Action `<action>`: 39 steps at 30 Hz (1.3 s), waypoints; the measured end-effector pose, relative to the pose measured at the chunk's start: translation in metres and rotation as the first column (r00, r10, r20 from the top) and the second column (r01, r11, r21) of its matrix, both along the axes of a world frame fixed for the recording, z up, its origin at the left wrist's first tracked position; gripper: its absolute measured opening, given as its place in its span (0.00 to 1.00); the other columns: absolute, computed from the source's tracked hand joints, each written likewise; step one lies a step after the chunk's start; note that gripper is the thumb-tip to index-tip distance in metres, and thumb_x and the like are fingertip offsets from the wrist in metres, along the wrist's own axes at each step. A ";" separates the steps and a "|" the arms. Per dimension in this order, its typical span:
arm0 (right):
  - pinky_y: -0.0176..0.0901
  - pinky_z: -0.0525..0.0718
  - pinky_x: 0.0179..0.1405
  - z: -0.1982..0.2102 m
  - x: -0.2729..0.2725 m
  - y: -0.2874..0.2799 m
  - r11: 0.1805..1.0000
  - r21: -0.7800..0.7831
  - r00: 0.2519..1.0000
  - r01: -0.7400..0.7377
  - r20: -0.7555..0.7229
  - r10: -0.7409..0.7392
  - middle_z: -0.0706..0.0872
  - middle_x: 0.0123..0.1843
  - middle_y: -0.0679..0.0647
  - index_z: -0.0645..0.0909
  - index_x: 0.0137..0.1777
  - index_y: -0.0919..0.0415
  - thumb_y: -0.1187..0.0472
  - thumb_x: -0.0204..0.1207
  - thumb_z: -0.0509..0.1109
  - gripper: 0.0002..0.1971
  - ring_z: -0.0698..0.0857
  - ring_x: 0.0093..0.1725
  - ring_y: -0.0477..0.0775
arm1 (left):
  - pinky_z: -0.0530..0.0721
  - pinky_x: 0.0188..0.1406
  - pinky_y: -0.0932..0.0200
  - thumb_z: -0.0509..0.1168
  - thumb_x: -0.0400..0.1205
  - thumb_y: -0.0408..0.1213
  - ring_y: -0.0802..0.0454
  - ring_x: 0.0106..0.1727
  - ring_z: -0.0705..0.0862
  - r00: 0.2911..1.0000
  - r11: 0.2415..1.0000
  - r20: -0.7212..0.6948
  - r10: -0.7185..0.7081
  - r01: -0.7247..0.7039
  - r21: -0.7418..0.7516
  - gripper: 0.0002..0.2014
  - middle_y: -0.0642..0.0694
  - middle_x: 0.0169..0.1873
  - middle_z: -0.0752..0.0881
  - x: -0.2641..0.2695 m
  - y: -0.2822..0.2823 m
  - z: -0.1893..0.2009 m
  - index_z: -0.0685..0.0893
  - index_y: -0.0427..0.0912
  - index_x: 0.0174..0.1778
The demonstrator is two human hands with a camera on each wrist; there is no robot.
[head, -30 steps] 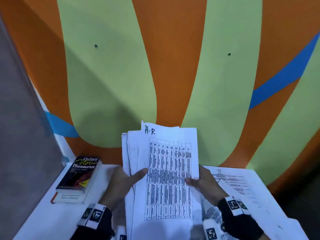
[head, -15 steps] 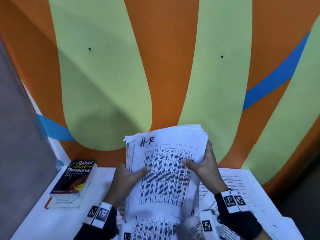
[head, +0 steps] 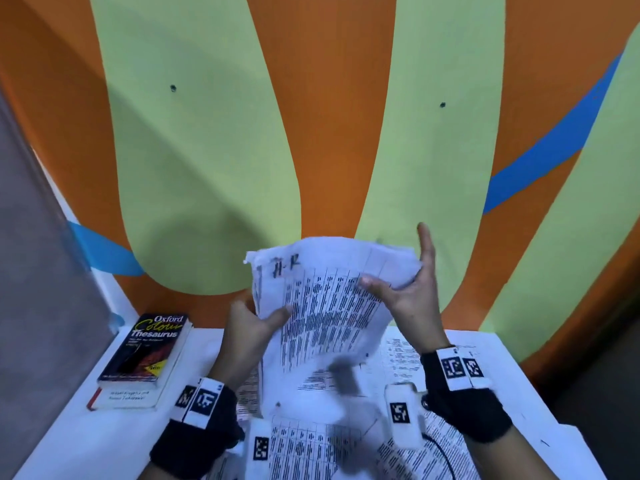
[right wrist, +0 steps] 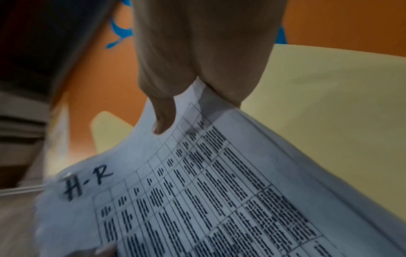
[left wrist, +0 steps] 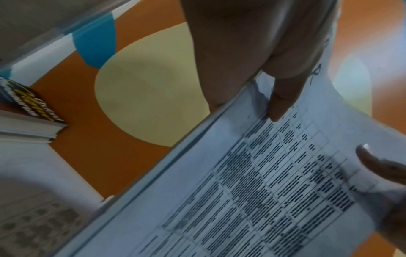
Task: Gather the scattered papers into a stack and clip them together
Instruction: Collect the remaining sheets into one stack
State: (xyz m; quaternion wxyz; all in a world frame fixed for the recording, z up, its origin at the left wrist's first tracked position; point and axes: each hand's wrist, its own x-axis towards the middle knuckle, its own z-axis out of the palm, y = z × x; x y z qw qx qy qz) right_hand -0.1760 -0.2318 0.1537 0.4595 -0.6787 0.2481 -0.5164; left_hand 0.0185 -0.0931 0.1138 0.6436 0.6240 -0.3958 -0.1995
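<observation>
White papers (head: pixel 329 306) (top sheet "H-R") bowed, table-printed.

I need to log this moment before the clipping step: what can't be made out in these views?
- Clip: none seen in any view; a blurred grey smear in the head view cannot be identified.
- Printed table text on the held white paper stack: too blurred to read.
- Left hand fingers: behind the stack.
- Loose white printed sheets on the white table: cut off at the bottom edge.
</observation>
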 end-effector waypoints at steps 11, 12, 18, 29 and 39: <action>0.31 0.81 0.62 -0.040 0.008 0.006 0.994 0.092 0.994 -0.055 -0.086 0.063 0.79 0.68 0.44 0.61 0.76 0.58 0.69 0.76 0.72 0.32 0.80 0.65 0.33 | 0.85 0.29 0.58 0.79 0.70 0.45 0.54 0.30 0.87 0.988 0.991 -0.092 0.125 -0.129 -0.042 0.15 0.46 0.34 0.92 -0.008 -0.002 -0.006 0.90 0.36 0.40; 0.31 0.79 0.65 -0.041 0.008 0.005 0.993 0.099 0.991 -0.063 -0.113 0.074 0.77 0.70 0.44 0.59 0.77 0.57 0.69 0.75 0.73 0.35 0.78 0.68 0.33 | 0.86 0.31 0.55 0.80 0.69 0.46 0.51 0.34 0.89 0.989 0.991 -0.078 0.125 -0.128 -0.031 0.16 0.44 0.36 0.92 -0.006 -0.001 -0.009 0.89 0.37 0.40; 0.35 0.66 0.31 -0.050 0.012 0.004 0.998 -0.038 0.974 0.050 -0.219 -0.057 0.64 0.32 0.47 0.70 0.60 0.57 0.68 0.81 0.65 0.12 0.69 0.28 0.40 | 0.77 0.23 0.68 0.75 0.74 0.36 0.51 0.27 0.83 0.984 0.983 -0.040 0.175 -0.177 -0.056 0.06 0.52 0.24 0.87 -0.010 -0.008 -0.007 0.87 0.39 0.35; 0.25 0.72 0.34 -0.061 0.006 0.000 0.997 0.078 0.933 0.006 -0.359 0.023 0.75 0.33 0.44 0.71 0.46 0.43 0.71 0.79 0.66 0.18 0.75 0.29 0.35 | 0.58 0.19 0.65 0.78 0.69 0.47 0.57 0.16 0.57 0.994 0.993 -0.033 0.100 -0.098 0.063 0.26 0.56 0.14 0.61 -0.002 -0.006 -0.020 0.64 0.48 0.20; 0.40 0.75 0.57 -0.102 -0.041 -0.005 0.983 0.141 0.381 -0.118 -0.908 0.176 0.74 0.67 0.58 0.71 0.72 0.56 0.58 0.71 0.77 0.30 0.77 0.64 0.57 | 0.66 0.19 0.64 0.73 0.77 0.41 0.54 0.24 0.68 0.955 0.956 0.068 0.290 -0.292 0.012 0.13 0.50 0.19 0.76 0.013 0.005 -0.056 0.84 0.33 0.33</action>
